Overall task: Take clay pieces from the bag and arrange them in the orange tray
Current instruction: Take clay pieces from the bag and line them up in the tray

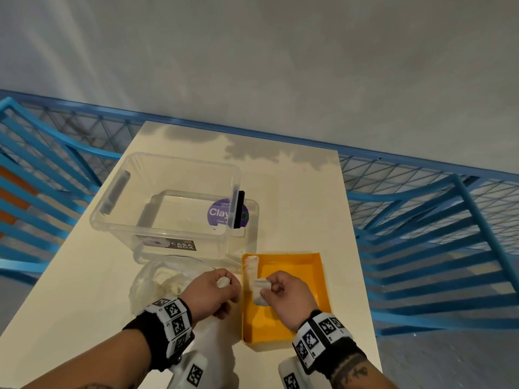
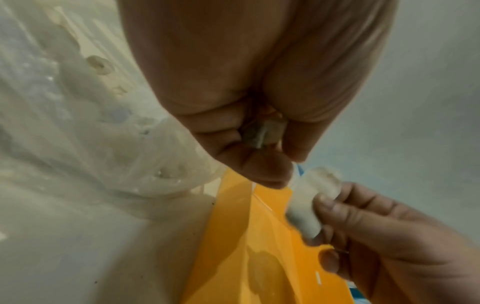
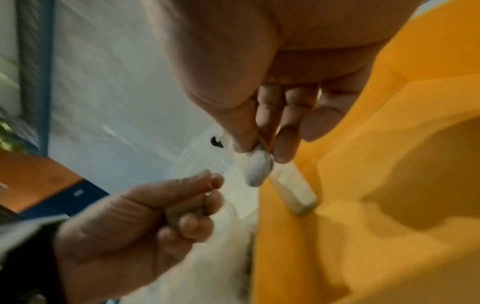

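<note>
My left hand (image 1: 216, 287) curls round a small whitish clay lump (image 1: 223, 282), seen between its fingertips in the left wrist view (image 2: 262, 133). It hovers between the clear plastic bag (image 1: 165, 279) and the orange tray (image 1: 314, 276). My right hand (image 1: 280, 290) pinches a longer grey-white clay piece (image 1: 260, 292) over the tray's left side; the same clay piece (image 3: 257, 170) hangs from thumb and fingers in the right wrist view. A white clay roll (image 1: 250, 269) lies along the tray's left wall.
A clear lidless storage box (image 1: 168, 203) stands behind the bag, beside a round purple "Clay" label (image 1: 222, 214). The cream table (image 1: 309, 197) is narrow, with blue metal railings (image 1: 421, 220) on both sides.
</note>
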